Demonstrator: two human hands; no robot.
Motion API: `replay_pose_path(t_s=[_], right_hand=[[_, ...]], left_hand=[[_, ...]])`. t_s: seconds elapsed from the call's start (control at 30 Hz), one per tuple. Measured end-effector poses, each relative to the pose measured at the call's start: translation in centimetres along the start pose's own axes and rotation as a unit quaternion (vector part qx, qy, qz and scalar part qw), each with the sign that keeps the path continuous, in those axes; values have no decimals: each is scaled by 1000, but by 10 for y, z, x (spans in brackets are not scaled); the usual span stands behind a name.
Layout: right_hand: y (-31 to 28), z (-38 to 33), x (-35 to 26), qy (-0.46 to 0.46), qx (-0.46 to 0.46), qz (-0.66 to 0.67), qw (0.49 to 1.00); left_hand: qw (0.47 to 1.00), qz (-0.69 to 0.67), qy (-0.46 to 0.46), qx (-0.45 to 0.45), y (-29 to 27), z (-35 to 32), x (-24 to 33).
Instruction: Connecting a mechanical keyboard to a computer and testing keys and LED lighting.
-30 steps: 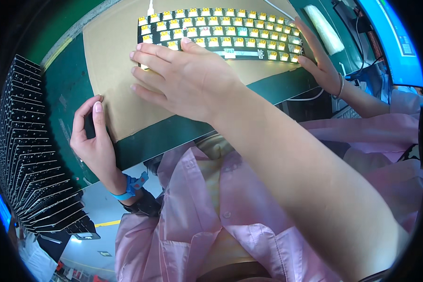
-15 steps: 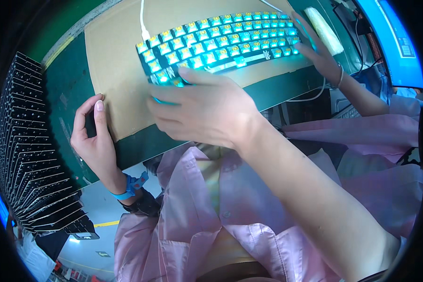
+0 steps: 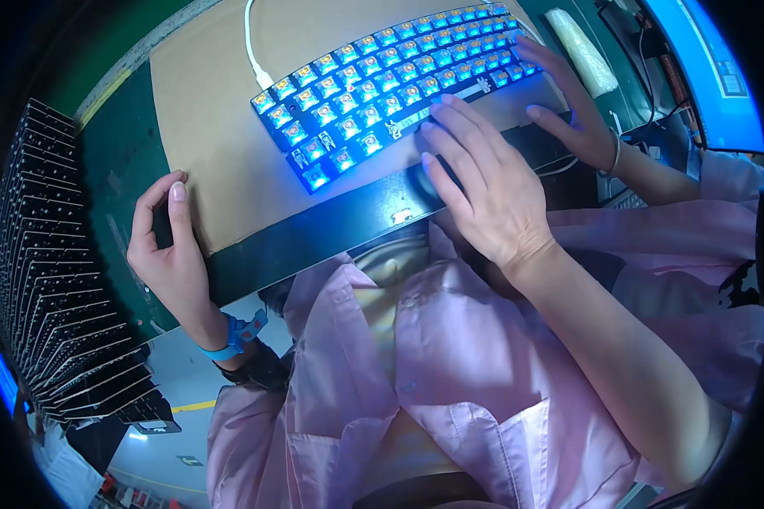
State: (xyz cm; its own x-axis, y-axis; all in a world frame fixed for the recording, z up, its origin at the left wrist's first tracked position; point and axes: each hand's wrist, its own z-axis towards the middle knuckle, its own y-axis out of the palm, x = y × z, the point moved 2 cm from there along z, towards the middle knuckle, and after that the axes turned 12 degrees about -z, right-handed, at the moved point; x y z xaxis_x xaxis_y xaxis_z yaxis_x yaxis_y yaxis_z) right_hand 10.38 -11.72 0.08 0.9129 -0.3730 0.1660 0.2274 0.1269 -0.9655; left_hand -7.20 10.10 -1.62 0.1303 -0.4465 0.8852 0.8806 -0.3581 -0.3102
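Observation:
A keyboard without keycaps [image 3: 373, 89], its exposed switches glowing blue, lies tilted on a sheet of brown cardboard [image 3: 204, 127]. My right hand [image 3: 492, 182] is at its near edge, fingers stretched out and apart. The fingertips are by the long bar in the bottom row; whether they touch it I cannot tell. To the left of the keyboard, my left hand [image 3: 170, 246] rests at the cardboard's edge with curled fingers, thumb and index tips close together and nothing visible between them. A white cable [image 3: 250, 42] is plugged into the keyboard's far left side.
Another person's hand [image 3: 581, 119] is at the keyboard's right end. Many black circuit boards [image 3: 51, 254] stand in a row along the left. A clear-wrapped roll [image 3: 581, 51] lies at the far right, near a blue-lit screen [image 3: 705, 76]. The green table edge [image 3: 331, 225] runs in front.
My right hand has moved right from the keyboard's lower left corner, uncovering it. The lights turned from cyan to blue, and the keyboard shifted slightly. My left hand stayed put.

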Motion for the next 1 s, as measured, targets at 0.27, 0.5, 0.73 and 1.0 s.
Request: replay_pose_path(t_s=[0.27,0.5,0.73,1.0], right_hand=[[0,-3,6,-60,-6,-41,997],[-2,-6,11,29,-44,224,973],[0,-9,19,-72,-38,-27,996],[10,-16,76,-31,35,-148,988]], left_hand=[[1000,-12,-1,0,1,-1,-2],[1000,-7,3,-4,-1,0,-3],[1000,7,0,-6,-1,-1,-3],[1000,-14,0,-6,-1,-1,-4]])
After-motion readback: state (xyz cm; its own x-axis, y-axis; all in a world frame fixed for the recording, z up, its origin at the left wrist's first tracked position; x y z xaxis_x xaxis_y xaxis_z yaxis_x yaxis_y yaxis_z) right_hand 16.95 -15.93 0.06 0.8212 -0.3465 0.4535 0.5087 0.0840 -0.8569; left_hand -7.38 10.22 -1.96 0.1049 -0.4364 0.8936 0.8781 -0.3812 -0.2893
